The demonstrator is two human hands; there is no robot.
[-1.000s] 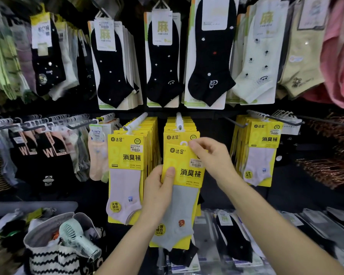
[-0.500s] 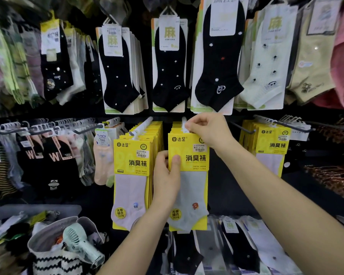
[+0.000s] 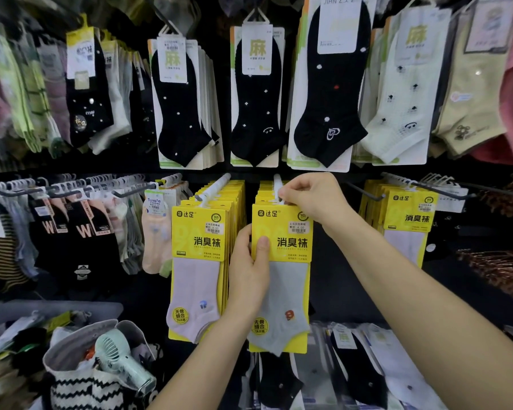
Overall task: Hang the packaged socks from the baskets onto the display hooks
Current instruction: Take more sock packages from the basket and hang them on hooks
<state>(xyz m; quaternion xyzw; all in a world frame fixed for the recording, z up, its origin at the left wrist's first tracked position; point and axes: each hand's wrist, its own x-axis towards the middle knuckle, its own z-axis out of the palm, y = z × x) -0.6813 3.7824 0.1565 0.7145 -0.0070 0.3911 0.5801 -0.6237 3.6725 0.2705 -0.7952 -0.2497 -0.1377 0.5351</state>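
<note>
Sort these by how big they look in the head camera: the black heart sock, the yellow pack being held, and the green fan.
1. The black heart sock and the yellow pack look too alike to rank.
2. The green fan looks smallest, even though it seems nearest.

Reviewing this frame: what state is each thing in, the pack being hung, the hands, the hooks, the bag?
middle hook: loaded with yellow packs.
left hook: loaded likewise.
grey pack: upright, top at the middle hook; threaded or not, cannot tell.
left hand: grips the grey pack's left edge.
right hand: pinches the grey pack's top hanger.
bag: open, fan inside.
</note>
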